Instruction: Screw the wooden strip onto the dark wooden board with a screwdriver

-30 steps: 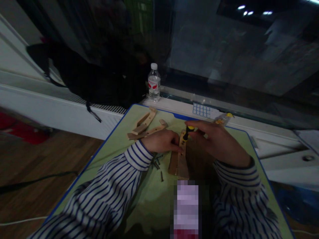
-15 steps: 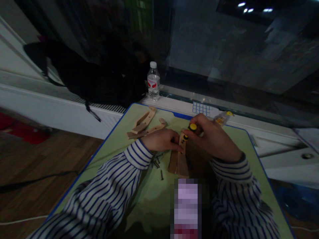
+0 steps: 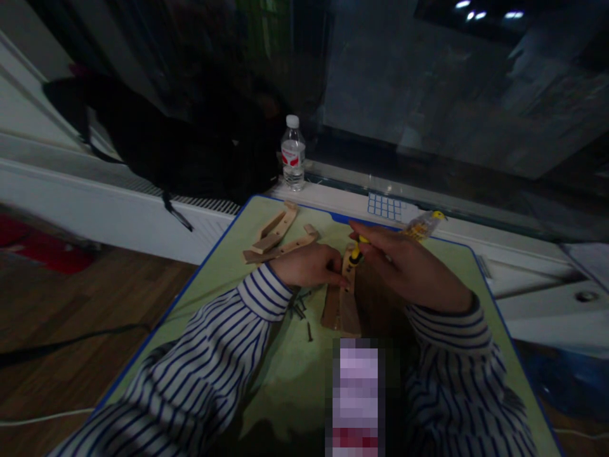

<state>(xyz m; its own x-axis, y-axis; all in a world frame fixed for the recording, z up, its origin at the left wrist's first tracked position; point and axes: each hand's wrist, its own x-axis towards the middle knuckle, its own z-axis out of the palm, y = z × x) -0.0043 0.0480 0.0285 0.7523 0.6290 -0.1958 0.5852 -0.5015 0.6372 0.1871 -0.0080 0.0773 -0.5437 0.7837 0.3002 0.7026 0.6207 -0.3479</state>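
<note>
Right of the frame's centre, the right hand (image 3: 408,266) has its fingers curled around a yellow-and-black screwdriver (image 3: 355,254), tip end down at a drilled wooden piece (image 3: 349,312) lying on a brown board (image 3: 331,310). The left hand (image 3: 311,265) is half curled, fingertips touching the wood; whether it pinches it I cannot tell. A tilted screwdriver could slip towards those fingertips, and light pressure could let the wood twist. Loose screws (image 3: 309,331) near the left cuff could get knocked away.

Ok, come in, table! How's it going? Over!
Right grip holding screwdriver at wood. Left grip touching wood. Loose screws left of wood, not blocking screwdriver.
</note>
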